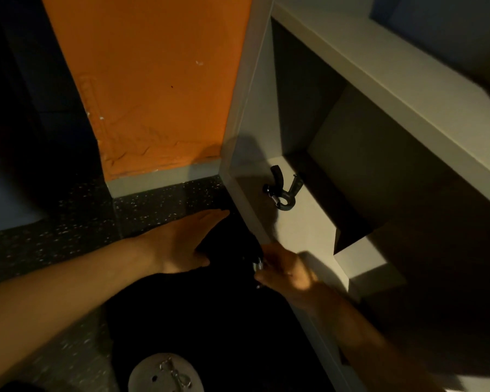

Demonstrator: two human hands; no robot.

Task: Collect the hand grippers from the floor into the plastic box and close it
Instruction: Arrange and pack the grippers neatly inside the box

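Observation:
A black hand gripper (282, 190) with a metal spring lies on the bottom board of a pale shelf unit (303, 222). My right hand (286, 271) grips a second black hand gripper (253, 254) at its spring end, just in front of the shelf's lower edge. Its dark handles blur into the dark floor. My left hand (181, 241) is stretched out flat, fingers straight, low over the dark floor next to that gripper. No plastic box is in view.
An orange wall panel (153, 89) with a grey skirting stands behind the speckled dark floor (77, 222). A black patch (210, 321) covers the floor below my hands. A round grey disc with a metal clip (167, 374) shows at the bottom edge.

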